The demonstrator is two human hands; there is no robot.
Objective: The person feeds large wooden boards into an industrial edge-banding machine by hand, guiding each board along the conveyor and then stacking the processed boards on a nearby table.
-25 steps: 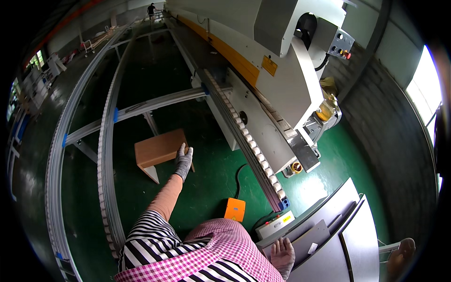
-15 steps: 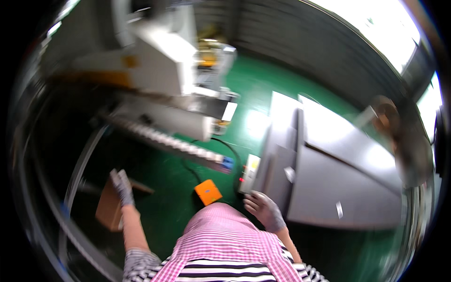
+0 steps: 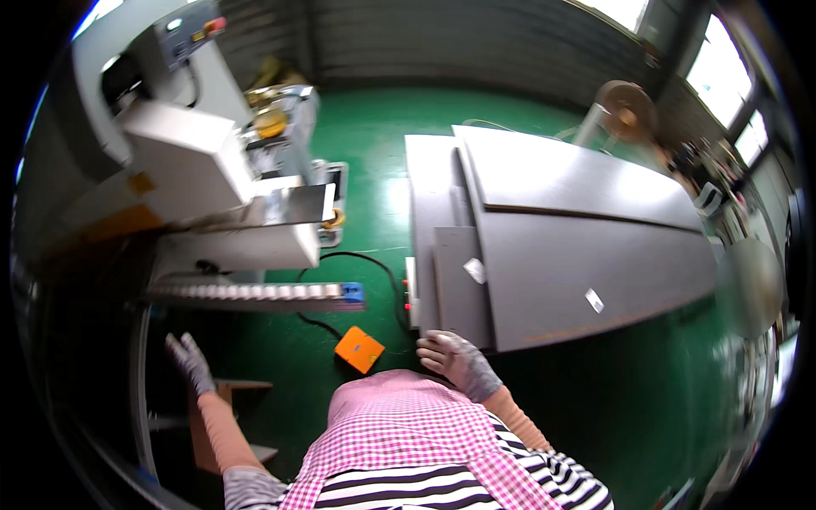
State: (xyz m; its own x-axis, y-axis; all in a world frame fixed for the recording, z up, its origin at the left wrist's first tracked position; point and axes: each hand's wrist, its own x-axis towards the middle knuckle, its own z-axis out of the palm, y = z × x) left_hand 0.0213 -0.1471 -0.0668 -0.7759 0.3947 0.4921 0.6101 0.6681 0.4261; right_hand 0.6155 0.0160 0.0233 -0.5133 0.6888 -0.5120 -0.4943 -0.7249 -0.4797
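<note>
Right hand [image 3: 460, 365]: fingers bent at near-left corner of grey boards [image 3: 552, 280], stacked right of centre; cannot tell whether gripping. Left hand [image 3: 190, 363]: fingers slightly spread, near brown stool [image 3: 203, 445] at left.

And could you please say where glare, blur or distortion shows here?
Head view, right of centre: glare whitens parts of the upper board; head view, upper right: a window glares white; head view, lower left: deep shade around the left hand; head view, right rim: smeared, with fisheye bending.
</note>
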